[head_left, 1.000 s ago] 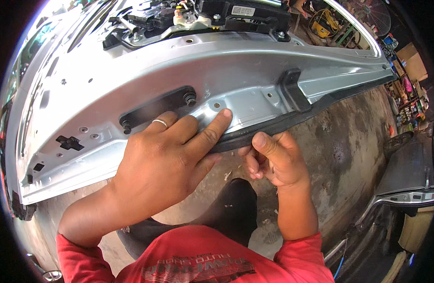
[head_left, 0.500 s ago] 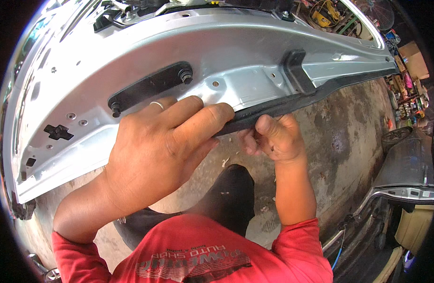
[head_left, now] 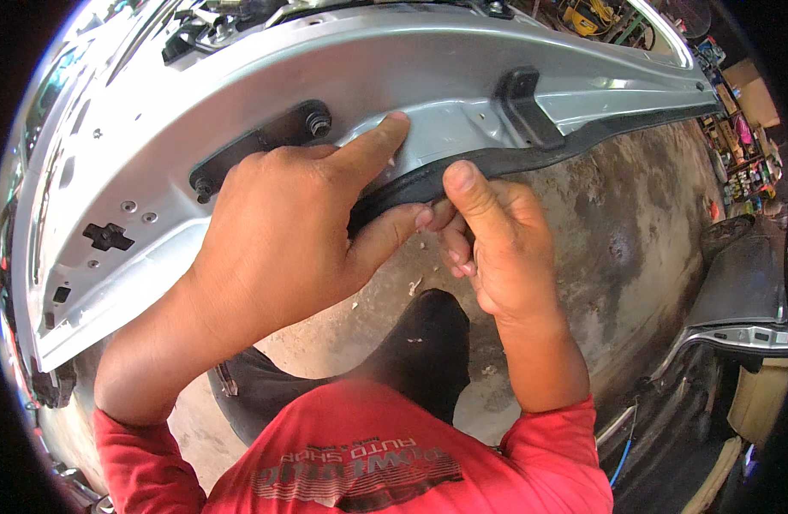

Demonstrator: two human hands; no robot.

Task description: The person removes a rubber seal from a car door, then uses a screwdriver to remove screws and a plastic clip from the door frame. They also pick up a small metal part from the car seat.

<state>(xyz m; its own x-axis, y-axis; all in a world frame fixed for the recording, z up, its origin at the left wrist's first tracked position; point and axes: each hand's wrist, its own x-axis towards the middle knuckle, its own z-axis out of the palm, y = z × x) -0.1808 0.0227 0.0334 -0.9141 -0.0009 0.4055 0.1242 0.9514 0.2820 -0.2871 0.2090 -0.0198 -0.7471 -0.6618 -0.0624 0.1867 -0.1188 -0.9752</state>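
Note:
A silver metal vehicle panel (head_left: 171, 128) spans the view, carrying a black plate with bolts (head_left: 231, 150) and a black angled bracket (head_left: 518, 103). A black rubber strip (head_left: 599, 133) runs along its lower edge. My left hand (head_left: 287, 227) lies over the strip and panel, index finger stretched onto the metal, thumb against the strip's lower side, gripping that edge; some fingers are hidden. Just right of it, my right hand (head_left: 501, 244) has its thumb raised at the strip and its other fingers curled under it, the fingertips near my left thumb.
Below lies a stained concrete floor (head_left: 599, 257) around my dark-clothed leg (head_left: 411, 351). A separate dark panel (head_left: 737, 283) is at the right, near a tan padded object (head_left: 754, 403). Behind are cluttered shelves (head_left: 737, 163) and a yellow tool (head_left: 582, 17).
Both hands have moved up in the picture, along with the panel. My left index finger now reaches higher onto the metal, and my right thumb has risen over the strip.

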